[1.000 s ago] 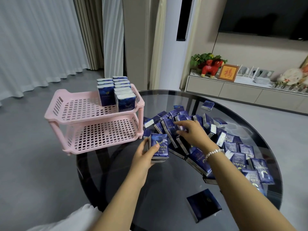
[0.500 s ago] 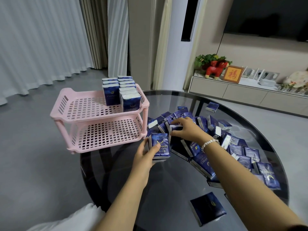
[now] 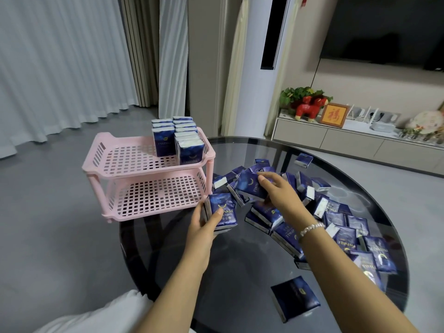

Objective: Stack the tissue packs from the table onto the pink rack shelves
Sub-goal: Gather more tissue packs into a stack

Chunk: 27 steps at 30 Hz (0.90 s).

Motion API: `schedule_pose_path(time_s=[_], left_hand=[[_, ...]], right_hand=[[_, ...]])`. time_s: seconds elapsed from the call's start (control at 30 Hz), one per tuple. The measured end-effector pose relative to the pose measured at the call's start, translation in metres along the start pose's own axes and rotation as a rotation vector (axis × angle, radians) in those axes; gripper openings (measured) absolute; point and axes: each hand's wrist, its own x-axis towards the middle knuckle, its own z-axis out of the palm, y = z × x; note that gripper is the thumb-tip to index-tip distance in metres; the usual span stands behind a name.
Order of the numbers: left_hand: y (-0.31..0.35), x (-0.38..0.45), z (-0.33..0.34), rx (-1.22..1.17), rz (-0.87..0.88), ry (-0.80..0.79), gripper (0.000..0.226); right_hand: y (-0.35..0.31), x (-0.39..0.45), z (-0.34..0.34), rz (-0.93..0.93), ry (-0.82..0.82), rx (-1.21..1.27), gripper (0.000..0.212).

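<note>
A pink two-shelf rack (image 3: 125,173) stands at the left edge of the round dark glass table (image 3: 230,267). Several blue tissue packs (image 3: 179,143) stand in rows at the back right of its top shelf; the lower shelf is bare. My left hand (image 3: 204,223) grips a small upright stack of blue packs (image 3: 223,211) just right of the rack's foot. My right hand (image 3: 278,192) holds one blue pack (image 3: 249,186) lifted off the heap of several loose packs (image 3: 336,219) spread over the table's right half.
One dark pack (image 3: 294,296) lies alone near the table's front edge, another (image 3: 304,159) alone at the back. Behind stand a low cabinet (image 3: 348,138) with a red figurine, a plant and a frame, and curtains at the left. A white sleeve shows at bottom left.
My right hand has picked one pack out of the heap and raised it toward the left. My left hand keeps its grip on the upright stack.
</note>
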Motion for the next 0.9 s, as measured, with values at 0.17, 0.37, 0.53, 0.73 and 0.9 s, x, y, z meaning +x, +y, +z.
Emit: schedule_pose_path(time_s=[0.17, 0.37, 0.53, 0.73, 0.9], left_hand=[[0.01, -0.011, 0.004, 0.019, 0.073, -0.022, 0.073], [0.014, -0.018, -0.004, 0.154, 0.109, -0.043, 0.056], [0.023, -0.024, -0.008, 0.183, 0.125, -0.06, 0.065], [0.038, -0.028, -0.021, 0.102, 0.06, -0.028, 0.065], [0.047, -0.026, -0.037, 0.068, 0.015, -0.102, 0.045]], right_hand=[[0.008, -0.032, 0.034, 0.108, 0.024, 0.381, 0.02], [0.011, -0.062, 0.067, 0.017, 0.015, 0.391, 0.018], [0.008, -0.065, 0.085, -0.042, 0.014, 0.29, 0.023], [0.001, -0.058, 0.083, 0.033, -0.247, 0.385, 0.026], [0.003, -0.034, 0.076, 0.164, -0.671, 0.509, 0.056]])
